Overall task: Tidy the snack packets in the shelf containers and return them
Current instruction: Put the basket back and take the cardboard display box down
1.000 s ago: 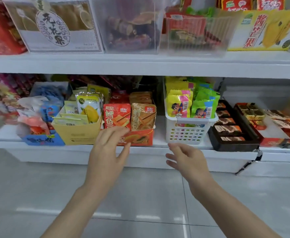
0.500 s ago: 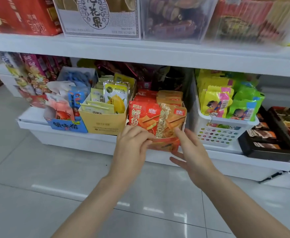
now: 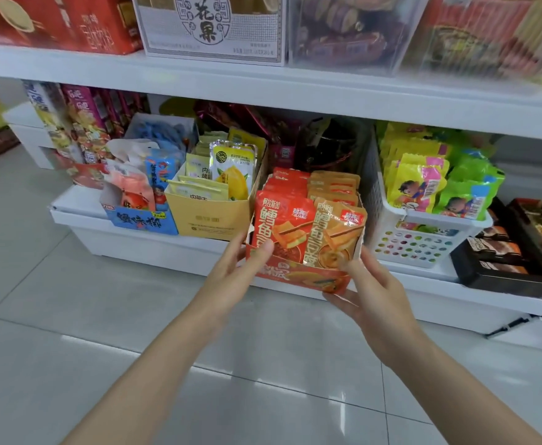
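Head view: red-orange snack box (image 3: pixel 301 277), packed with upright red and orange packets (image 3: pixel 308 220), juts past the lower shelf (image 3: pixel 173 248) edge. Left hand (image 3: pixel 231 277) and right hand (image 3: pixel 369 290) clasp its front corners.

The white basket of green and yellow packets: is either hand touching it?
No. Both the left hand and right hand hold the orange box; the white basket stands untouched.

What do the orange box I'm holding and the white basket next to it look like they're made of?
The orange box looks like thin printed cardboard: folded, cut-down front edge. The white basket looks like moulded plastic, slightly glossy, with rows of punched round holes.
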